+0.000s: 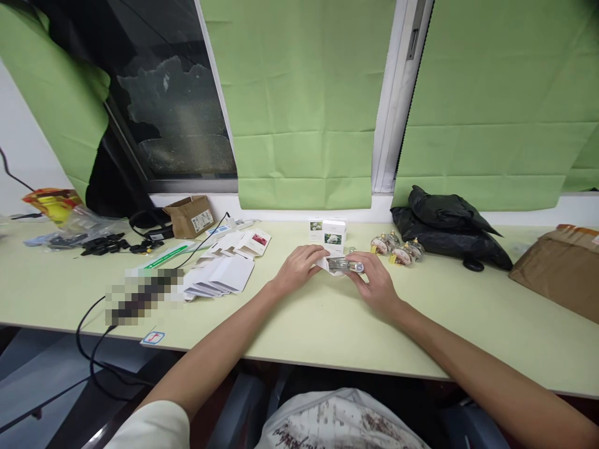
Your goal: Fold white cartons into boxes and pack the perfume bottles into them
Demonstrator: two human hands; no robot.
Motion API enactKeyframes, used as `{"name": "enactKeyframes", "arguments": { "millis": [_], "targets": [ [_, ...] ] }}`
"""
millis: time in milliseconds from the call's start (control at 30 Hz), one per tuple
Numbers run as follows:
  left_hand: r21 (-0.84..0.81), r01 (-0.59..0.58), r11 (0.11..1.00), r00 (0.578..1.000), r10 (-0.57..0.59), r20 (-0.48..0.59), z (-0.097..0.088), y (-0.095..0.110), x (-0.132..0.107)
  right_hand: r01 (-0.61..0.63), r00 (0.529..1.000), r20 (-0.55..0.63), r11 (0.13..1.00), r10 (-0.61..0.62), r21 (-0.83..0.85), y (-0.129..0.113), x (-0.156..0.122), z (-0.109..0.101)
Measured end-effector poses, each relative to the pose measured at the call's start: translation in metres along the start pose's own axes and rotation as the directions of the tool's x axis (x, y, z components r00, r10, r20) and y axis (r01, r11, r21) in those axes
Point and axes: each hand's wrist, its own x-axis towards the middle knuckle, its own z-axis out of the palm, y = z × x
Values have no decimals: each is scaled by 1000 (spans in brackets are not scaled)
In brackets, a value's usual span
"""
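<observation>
Over the middle of the pale yellow-green desk (322,337), two bare hands were basically meeting around one little thing. It was a small clear glassy bottle (339,264), lying on its side, with one end at a small white paper box (322,263) and the other pointing at the right hand (377,280).

The left hand (297,269) had its grip closed on the paper box, fingers curled over the top. The right hand's grip was pinching the bottle near its outer end, thumb on the near side. So the bottle sat between the two grips, pretty much in line with both. Honestly couldn't tell how far into the box it went, too small to see.

Just behind the hands stood two white cartons with white-flower pictures (333,238). To the right was a cluster of round clear glass bottles with gold caps (401,255), next to a black plastic bag (444,240). Some flat white cartons (219,277) lay piled off to the left, well apart from the left hand.
</observation>
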Motion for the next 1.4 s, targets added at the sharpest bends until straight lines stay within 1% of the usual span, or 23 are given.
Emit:
{"name": "enactKeyframes", "arguments": {
  "millis": [100,167,300,500,633,733,900,1000,1067,1133,1200,1333,1400],
  "targets": [
    [-57,24,998,1000,-23,20,-1,4,0,-58,998,16,998,58,34,-4,1,-1],
    [-108,54,993,998,-51,26,-1,7,1,-124,992,12,990,123,61,-6,2,-2],
    [-170,139,976,990,-134,39,-1,16,1,-261,965,4,955,263,137,-9,3,-4],
    [-228,207,952,978,-208,20,2,22,1,-364,930,40,903,365,230,-3,3,-3],
    [-297,247,923,968,-248,34,5,23,0,-375,926,47,895,375,243,3,1,-2],
    [-314,268,911,963,-266,50,7,24,-1,-369,928,38,898,371,239,5,0,-2],
    [-273,217,937,975,-219,21,8,21,0,-365,930,60,900,362,239,1,-1,-3],
    [-241,195,951,980,-198,10,5,19,1,-367,928,31,895,372,252,-2,0,-4],
    [-227,204,952,979,-202,30,1,19,2,-370,923,-5,890,385,267,-4,1,-5],
    [-232,248,941,969,-237,73,-3,20,3,-374,914,-50,884,402,282,-3,2,-5],
    [-271,324,907,946,-301,123,-7,23,4,-376,902,-97,877,420,298,-2,2,-4],
    [-422,454,784,890,-416,185,-9,25,4,-383,879,-157,862,451,331,2,1,-2],
    [-476,515,712,855,-469,223,-8,24,4,-387,872,-168,857,460,340,4,1,-1]
  ]
}}
